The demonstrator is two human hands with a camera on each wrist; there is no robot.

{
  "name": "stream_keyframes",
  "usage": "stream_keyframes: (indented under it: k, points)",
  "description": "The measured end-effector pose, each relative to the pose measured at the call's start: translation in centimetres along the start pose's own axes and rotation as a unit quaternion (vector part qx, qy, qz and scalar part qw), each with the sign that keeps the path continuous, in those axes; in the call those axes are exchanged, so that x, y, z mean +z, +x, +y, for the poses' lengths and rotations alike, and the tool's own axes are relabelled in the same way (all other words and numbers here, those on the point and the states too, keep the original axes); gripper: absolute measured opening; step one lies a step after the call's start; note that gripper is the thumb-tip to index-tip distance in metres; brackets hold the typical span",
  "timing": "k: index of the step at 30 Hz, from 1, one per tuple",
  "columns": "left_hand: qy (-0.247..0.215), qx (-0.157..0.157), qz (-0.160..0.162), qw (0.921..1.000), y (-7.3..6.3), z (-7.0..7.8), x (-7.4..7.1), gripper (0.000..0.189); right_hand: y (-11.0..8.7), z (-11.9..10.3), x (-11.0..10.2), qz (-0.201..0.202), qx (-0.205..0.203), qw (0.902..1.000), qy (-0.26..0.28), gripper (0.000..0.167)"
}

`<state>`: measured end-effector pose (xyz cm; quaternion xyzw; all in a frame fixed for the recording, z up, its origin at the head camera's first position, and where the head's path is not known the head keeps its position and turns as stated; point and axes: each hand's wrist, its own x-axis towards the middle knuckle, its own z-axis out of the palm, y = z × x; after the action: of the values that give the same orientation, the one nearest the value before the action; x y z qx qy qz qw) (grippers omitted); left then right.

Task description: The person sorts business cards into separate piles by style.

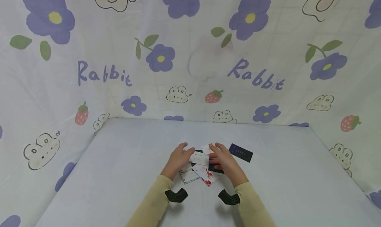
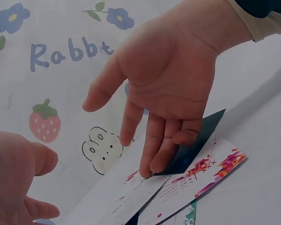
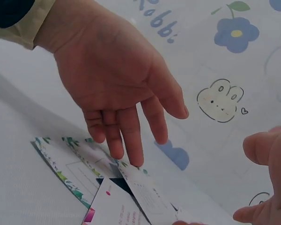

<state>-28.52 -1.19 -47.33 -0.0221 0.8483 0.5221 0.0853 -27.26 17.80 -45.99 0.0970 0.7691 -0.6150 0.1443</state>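
A small pile of business cards lies between the two hands. My left hand (image 1: pixel 178 158) is at the pile's left side, fingers loosely extended; in the right wrist view its fingertips come down at the leaf-bordered cards (image 3: pixel 61 171). On the right, my right hand (image 1: pixel 225 162) reaches over the pile with relaxed fingers, near a dark card (image 2: pixel 199 145) in the left wrist view. Whether its fingertips touch that card I cannot tell. A white printed card (image 1: pixel 198 158) lies uppermost in the middle. Below it are a card with red print (image 1: pixel 206 174) and a leaf-edged card (image 1: pixel 189 176).
Apart from the pile, a dark blue card (image 1: pixel 241 153) lies on the white tabletop (image 1: pixel 119 174) beyond the right hand. Cloth (image 1: pixel 202 65) printed with flowers, rabbits and strawberries hangs behind and at both sides. A black camera piece (image 1: pixel 176 196) sits on each wrist.
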Motion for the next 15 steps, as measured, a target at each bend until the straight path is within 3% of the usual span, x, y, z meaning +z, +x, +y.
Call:
stream_keyframes:
  k: [5, 11, 15]
  points:
    - [-0.004, -0.004, -0.011, 0.9999, -0.14, 0.06, 0.09, 0.064, 0.12, 0.09, -0.28, -0.006, 0.018, 0.9976, 0.066, 0.077]
    - [-0.014, -0.009, -0.004, 0.9998, -0.41, 0.14, -0.26, 0.065, -0.09, -0.27, -0.88, 0.038, 0.003, 0.9987, 0.032, 0.076]
    - [-0.019, -0.002, -0.015, 0.9997, -0.45, 0.24, -0.39, 0.066, -0.35, -0.32, -1.02, 0.021, -0.012, 0.9985, 0.049, 0.076]
